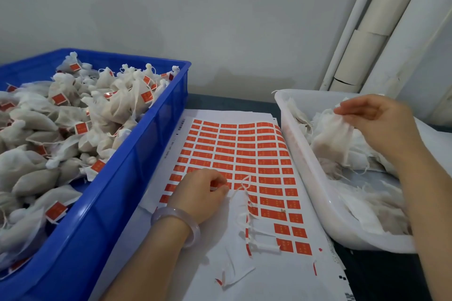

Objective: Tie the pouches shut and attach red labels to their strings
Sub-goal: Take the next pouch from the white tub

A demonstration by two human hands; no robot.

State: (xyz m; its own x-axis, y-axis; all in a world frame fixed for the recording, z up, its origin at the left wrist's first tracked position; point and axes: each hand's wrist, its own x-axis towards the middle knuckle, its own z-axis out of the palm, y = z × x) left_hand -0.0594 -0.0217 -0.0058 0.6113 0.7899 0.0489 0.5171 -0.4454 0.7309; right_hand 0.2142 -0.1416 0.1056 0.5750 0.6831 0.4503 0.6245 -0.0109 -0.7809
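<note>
- Left hand (pixel 199 193) lies knuckles-up on the label sheet (pixel 244 149), fingers (pixel 221 184) curled and tips pressed together on the paper.
- Too blurry to say if those tips pinch a red label, the string (pixel 244 184), or nothing.
- Flat pouch (pixel 238 206) lies on the sheet just right of the left fingertips. Its string loops up just beyond them, and one end reaches the fingertips.
- Red labels (pixel 270 201) run in rows under and ahead of the left fingers. Peeled gaps and scraps sit on the wrist side.
- Right hand (pixel 378 127) is over the white tub (pixel 307 166), with fingertips (pixel 347 109) and thumb pinching the top edge of a filled pouch (pixel 333 140).
- The filled pouch hangs below and left of the right fingers, mouth open and untied, with its bottom among the loose pouches (pixel 374 205) in the tub.
- Blue crate (pixel 117 193) is on the outer side of the left hand, well away from the fingers. It is piled with tied pouches (pixel 117 102), many with a red tag.
- Pale bracelet (pixel 182 223) is on the left wrist.
- Dark worktop (pixel 232 102) shows beyond the sheet, between crate and tub.
</note>
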